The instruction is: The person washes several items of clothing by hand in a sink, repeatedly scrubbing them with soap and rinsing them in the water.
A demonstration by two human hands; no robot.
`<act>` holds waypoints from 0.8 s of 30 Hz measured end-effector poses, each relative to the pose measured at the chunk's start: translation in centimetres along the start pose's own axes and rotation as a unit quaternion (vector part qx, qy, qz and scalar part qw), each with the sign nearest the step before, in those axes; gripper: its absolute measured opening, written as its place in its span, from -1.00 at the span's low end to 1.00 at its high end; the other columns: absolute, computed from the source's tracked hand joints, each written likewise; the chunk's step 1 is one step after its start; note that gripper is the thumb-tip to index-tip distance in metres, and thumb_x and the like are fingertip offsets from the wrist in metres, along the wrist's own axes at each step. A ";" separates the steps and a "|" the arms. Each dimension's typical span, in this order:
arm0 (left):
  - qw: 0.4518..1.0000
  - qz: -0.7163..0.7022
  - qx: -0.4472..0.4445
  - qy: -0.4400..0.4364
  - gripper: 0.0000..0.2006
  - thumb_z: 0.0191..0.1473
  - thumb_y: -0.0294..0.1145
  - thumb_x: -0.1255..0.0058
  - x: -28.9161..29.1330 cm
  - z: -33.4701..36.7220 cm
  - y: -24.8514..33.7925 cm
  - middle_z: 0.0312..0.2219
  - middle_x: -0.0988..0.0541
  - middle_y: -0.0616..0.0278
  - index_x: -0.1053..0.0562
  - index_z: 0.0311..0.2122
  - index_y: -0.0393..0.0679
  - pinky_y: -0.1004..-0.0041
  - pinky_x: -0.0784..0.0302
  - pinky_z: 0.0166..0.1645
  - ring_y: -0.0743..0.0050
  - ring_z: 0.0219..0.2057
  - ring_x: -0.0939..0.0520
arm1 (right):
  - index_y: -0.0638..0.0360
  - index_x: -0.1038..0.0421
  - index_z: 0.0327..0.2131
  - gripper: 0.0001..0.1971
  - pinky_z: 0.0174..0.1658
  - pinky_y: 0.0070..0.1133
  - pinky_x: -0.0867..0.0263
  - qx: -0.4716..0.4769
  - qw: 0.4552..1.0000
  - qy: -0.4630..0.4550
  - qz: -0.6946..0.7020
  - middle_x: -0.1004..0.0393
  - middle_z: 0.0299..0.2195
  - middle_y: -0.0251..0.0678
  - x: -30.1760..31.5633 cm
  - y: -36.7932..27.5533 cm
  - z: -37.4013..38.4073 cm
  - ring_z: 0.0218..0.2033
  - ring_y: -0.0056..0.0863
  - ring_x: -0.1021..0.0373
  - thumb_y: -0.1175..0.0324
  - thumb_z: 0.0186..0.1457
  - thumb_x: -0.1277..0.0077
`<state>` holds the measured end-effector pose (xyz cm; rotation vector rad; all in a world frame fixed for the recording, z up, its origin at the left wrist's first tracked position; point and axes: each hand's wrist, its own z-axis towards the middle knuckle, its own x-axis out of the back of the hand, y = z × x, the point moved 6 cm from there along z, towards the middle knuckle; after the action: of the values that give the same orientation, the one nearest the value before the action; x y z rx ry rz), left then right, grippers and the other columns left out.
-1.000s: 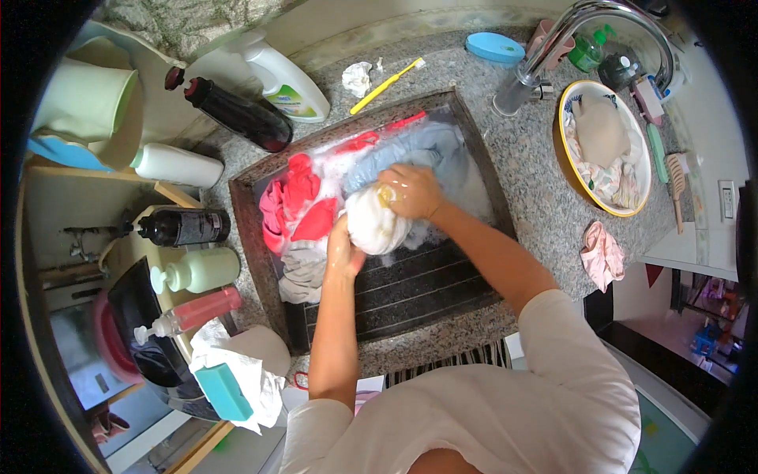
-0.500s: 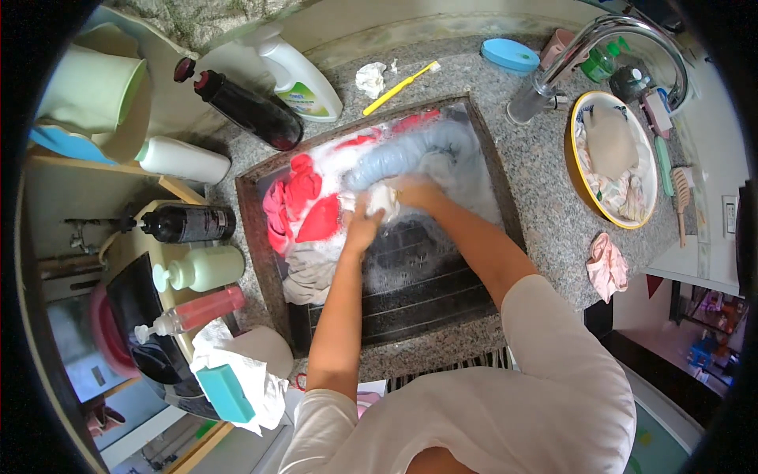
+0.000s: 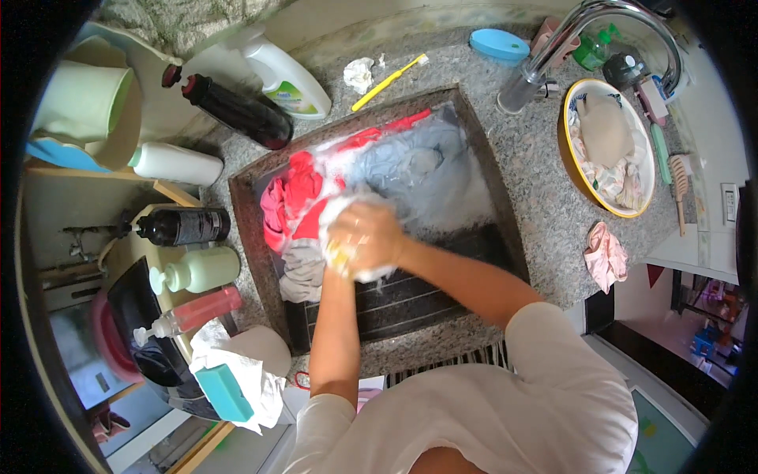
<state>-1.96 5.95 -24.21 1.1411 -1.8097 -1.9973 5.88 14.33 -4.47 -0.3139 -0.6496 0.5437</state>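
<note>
A soapy white cloth (image 3: 341, 212) is bunched between my two hands over the front of the sink (image 3: 512, 201). My right hand (image 3: 373, 234) is closed over its top. My left hand (image 3: 338, 265) grips it from beneath, most of its fingers hidden by the cloth and the right hand. A yellow patch, unclear in kind, shows between them. Red clothes (image 3: 298, 189) lie in suds just left of my hands, above a grey cloth (image 3: 303, 272). Beyond them a light blue garment (image 3: 379, 164) soaks in foamy water.
Bottles, including a dark one (image 3: 241, 112) and a white one (image 3: 288, 79), line the left side. Behind the sink lie a yellow toothbrush (image 3: 388, 82) and a blue soap box (image 3: 499, 47). A faucet (image 3: 519, 88), basin of cloths (image 3: 570, 162) and pink cloth (image 3: 606, 257) are right.
My hands have come together, the right one moving left and nearer me onto the white cloth. The blue garment has slumped from a long roll into a flatter, spread heap.
</note>
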 end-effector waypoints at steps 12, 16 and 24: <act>0.928 0.329 0.080 0.154 -0.37 -0.15 -0.38 0.06 -3.6 0.3 4.0 -0.13 -0.18 -0.17 -0.08 0.11 -0.01 0.33 -0.21 -0.04 0.07 -0.19 -0.32 | -0.16 -0.35 -0.23 -0.61 -0.38 -0.41 -0.24 -0.051 0.959 -0.201 -0.193 -0.35 -0.29 -0.30 3.4 9.2 -6.2 -0.33 -0.34 -0.29 0.18 -0.27 -0.05; 0.744 0.662 0.049 0.077 -0.48 -0.04 -0.25 0.15 -7.1 1.2 2.2 -0.08 -0.13 -0.39 -0.11 0.10 0.14 0.06 -0.17 -0.02 -0.35 -0.09 -0.22 | -0.23 -0.29 -0.08 -0.51 -0.26 -0.29 -0.23 -0.067 0.947 -0.247 -0.194 -0.33 -0.21 -0.24 0.3 13.0 -10.3 -0.28 -0.29 -0.31 0.12 -0.21 -0.01; 0.932 0.042 0.315 0.175 -0.39 -0.01 0.02 0.18 -6.1 2.4 2.8 0.00 -0.25 0.11 -0.11 0.08 -0.12 0.25 -0.19 0.03 0.20 0.00 -0.29 | -0.05 -0.43 -0.33 -0.74 -0.22 -0.39 -0.23 -0.327 0.867 -0.367 -0.085 -0.42 -0.38 -0.24 -3.9 17.1 -7.1 -0.27 -0.29 -0.32 0.29 -0.22 0.02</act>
<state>-0.33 10.91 -19.34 1.4313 -2.3008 -1.0743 1.43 25.31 -19.25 -0.6900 -1.6009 0.2392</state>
